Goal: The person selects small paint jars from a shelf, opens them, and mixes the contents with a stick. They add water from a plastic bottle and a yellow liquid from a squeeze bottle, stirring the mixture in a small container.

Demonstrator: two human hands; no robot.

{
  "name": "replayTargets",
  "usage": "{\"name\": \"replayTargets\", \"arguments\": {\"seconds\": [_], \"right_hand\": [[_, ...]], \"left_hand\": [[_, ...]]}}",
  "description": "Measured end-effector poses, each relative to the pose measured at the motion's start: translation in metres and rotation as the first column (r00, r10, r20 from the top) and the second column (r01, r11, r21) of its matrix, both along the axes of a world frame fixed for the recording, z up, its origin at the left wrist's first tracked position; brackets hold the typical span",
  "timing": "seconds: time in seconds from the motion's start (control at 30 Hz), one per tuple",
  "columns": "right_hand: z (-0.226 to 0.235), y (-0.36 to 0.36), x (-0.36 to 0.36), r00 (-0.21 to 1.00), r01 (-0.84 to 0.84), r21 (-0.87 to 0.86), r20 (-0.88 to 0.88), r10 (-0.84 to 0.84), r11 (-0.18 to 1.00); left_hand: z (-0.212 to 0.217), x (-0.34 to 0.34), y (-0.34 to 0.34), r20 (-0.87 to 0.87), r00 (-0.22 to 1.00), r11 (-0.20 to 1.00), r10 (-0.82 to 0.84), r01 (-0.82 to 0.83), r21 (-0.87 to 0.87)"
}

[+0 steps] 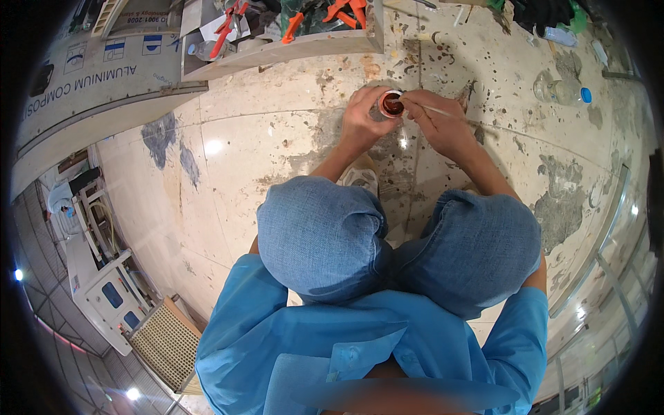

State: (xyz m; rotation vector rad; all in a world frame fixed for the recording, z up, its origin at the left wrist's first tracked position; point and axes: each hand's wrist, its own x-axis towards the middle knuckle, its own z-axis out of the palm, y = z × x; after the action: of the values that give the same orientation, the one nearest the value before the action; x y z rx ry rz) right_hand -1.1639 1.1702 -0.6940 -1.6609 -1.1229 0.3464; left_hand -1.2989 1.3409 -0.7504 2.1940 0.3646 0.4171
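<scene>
Beyond my knees, my left hand [362,123] is wrapped round a small clear cup [395,92] with a pale rim. Inside the cup is a dark reddish-brown substance [392,106]. My right hand [444,126] pinches a thin pale stick [436,110] that slants down toward the cup's mouth. Its lower end is hidden by the fingers and the cup, so whether it is a brush I cannot tell. Both hands meet at the cup, low over the stained floor.
Ahead on the left stands a wooden tray [290,52] with orange-handled tools and a red clamp [225,31]. A plastic bottle with a blue cap [567,94] lies at right. Stained tiles [242,145] surround me. Printed panel [104,76] stands left; a woven-seat chair [162,346] is behind left.
</scene>
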Motion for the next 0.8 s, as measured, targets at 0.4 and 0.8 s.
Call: {"name": "replayTargets", "arguments": {"seconds": [0.4, 0.8], "right_hand": [[0.007, -0.001, 0.005, 0.905, -0.14, -0.385, -0.423, -0.039, 0.912], [0.006, -0.003, 0.008, 0.98, -0.019, -0.039, 0.199, 0.026, 0.999]], "left_hand": [[-0.003, -0.003, -0.003, 0.013, 0.999, 0.998, 0.039, -0.038, -0.04], [0.003, 0.003, -0.002, -0.001, 1.0, 0.994, -0.008, 0.008, -0.105]]}}
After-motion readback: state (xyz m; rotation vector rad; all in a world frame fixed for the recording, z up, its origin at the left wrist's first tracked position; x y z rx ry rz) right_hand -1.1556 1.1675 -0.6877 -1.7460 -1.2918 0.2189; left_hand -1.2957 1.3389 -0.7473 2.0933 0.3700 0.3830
